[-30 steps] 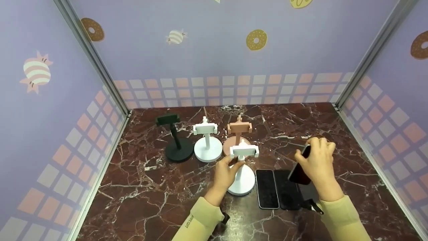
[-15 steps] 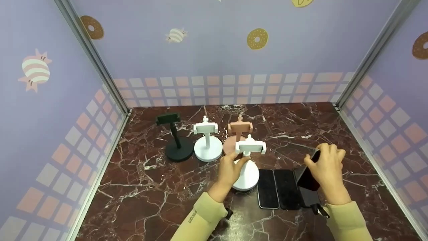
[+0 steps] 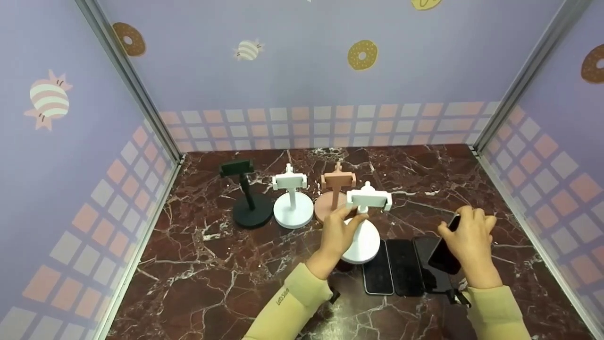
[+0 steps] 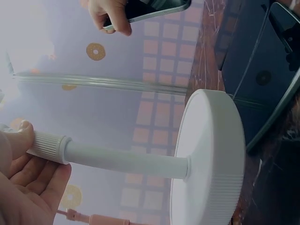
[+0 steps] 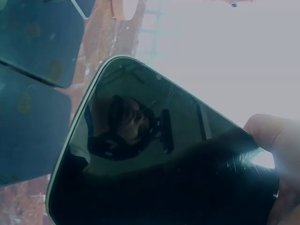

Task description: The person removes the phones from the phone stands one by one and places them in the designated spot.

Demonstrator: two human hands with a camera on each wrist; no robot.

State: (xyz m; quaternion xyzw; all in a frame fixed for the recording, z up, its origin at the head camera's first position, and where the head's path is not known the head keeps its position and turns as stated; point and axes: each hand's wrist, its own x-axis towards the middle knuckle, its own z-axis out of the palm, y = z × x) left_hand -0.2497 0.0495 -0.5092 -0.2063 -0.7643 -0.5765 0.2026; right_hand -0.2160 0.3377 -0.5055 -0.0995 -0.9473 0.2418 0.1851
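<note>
My left hand (image 3: 336, 238) grips a white phone stand (image 3: 365, 243) by its ribbed neck, under the empty clamp. The stand's round base overlaps the upper end of the leftmost phone (image 3: 379, 281) and looks lifted off the tabletop. In my right hand (image 3: 472, 241), a dark-screened phone (image 3: 446, 257) is held tilted by its edges, above the right side of a row. That row of flat phones also has a middle phone (image 3: 405, 269) and a right phone (image 3: 433, 281). In the right wrist view, the held phone (image 5: 154, 178) shows a glossy, reflecting screen beside my thumb.
Behind stand a black phone stand (image 3: 252, 212), another white phone stand (image 3: 293, 212) and a salmon phone stand (image 3: 338, 179), all with empty clamps. The salmon one is close behind my left hand. Patterned panels (image 3: 302, 85) enclose the marbled tabletop (image 3: 198, 274).
My left hand has carried the white stand rightward and slightly away, over the leftmost phone. My right hand has moved right and a little nearer with its phone, uncovering more of the right phone.
</note>
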